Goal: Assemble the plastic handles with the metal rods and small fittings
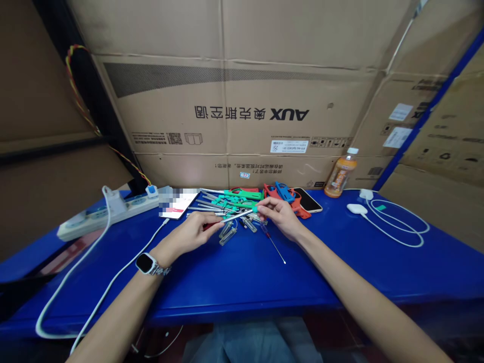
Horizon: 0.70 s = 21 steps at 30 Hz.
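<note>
A: What lies closest?
B: The forearms. The left forearm (126, 297), with a watch (145, 263) at its wrist, slants in from the lower left; the right forearm (351, 282) comes from the lower right. Both stretch over the blue surface (242, 282), and the hands meet near the middle.
A: Anything loose on the near side of the hands?
B: A thin red-handled tool (276, 247), its pale tip pointing toward the person.
A: And the thing being held?
B: A slim tool (238, 216) with a straight, shiny metal shaft, green at the right end, with red showing at the left. It runs between the hands, in front of the pile.
A: How do the fingers stand?
B: Closed at both ends. The left hand (191, 229) curls around the red part; the right hand (282, 217) pinches the green end between thumb and fingers, its wrist bent inward.
A: Beyond them?
B: Clear handles (228, 237), then a heap of green-handled tools (242, 194), a phone (308, 200), an orange bottle (341, 174), and finally the cardboard wall (245, 30).
</note>
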Each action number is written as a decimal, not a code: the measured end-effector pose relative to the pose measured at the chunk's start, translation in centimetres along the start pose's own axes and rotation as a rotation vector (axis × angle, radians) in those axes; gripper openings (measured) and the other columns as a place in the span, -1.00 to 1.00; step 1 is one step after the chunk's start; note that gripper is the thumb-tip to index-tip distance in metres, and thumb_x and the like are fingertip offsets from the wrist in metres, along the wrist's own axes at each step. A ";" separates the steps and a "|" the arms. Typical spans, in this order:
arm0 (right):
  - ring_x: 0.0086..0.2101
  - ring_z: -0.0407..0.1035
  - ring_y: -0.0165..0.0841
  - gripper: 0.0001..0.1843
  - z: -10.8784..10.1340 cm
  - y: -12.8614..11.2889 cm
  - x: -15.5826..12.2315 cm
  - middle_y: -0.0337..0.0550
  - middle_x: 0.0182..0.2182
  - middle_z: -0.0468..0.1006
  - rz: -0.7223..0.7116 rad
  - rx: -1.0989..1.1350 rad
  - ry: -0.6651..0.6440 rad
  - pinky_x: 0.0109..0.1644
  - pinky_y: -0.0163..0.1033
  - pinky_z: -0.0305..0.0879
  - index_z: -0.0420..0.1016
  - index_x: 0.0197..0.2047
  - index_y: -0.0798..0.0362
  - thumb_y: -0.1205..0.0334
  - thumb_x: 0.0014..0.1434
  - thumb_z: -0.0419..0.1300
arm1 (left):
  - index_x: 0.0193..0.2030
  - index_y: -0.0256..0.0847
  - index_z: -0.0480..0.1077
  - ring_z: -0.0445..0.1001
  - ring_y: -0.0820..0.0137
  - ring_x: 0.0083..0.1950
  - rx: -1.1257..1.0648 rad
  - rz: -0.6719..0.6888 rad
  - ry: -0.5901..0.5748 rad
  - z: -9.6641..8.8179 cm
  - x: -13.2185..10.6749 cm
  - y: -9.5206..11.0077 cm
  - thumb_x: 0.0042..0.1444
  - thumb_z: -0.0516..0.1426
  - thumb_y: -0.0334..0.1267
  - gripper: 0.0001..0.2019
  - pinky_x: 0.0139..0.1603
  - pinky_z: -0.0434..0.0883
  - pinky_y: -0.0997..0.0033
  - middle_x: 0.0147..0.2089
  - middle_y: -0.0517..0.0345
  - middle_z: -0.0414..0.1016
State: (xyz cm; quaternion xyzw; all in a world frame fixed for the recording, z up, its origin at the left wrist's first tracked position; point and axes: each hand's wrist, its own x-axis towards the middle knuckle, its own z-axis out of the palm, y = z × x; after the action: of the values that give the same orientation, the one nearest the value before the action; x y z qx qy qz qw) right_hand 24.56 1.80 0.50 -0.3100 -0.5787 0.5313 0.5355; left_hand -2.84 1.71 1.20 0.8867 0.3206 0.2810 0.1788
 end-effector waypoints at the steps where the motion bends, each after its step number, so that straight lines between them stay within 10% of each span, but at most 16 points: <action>1: -0.50 0.36 -0.47 -0.68 -0.1 0.1 0.0 -0.29 -0.53 0.52 -0.010 -0.023 0.000 -0.34 -0.29 0.27 0.54 -0.33 0.08 0.06 -0.05 0.46 | -0.30 -0.26 0.51 0.37 0.37 -0.38 0.006 -0.006 -0.004 0.0 0.0 0.0 0.32 0.04 -0.10 -0.67 -0.31 0.30 0.44 -0.42 0.12 0.48; 21: -0.50 0.40 -0.45 -0.73 -0.6 -0.4 0.1 -0.27 -0.54 0.55 -0.013 -0.133 -0.127 -0.32 -0.27 0.32 0.55 -0.39 0.08 0.10 -0.04 0.46 | -0.43 -0.29 0.37 0.17 0.48 -0.46 -0.131 -0.103 -0.128 0.4 0.1 0.6 0.34 0.02 -0.09 -0.62 -0.44 0.12 0.47 -0.49 0.21 0.32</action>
State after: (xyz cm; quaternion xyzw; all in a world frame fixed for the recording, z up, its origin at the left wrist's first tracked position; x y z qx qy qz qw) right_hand 25.21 2.00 0.80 -0.3069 -0.6476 0.5067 0.4793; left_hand -2.29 1.29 1.24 0.8716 0.3345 0.2346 0.2708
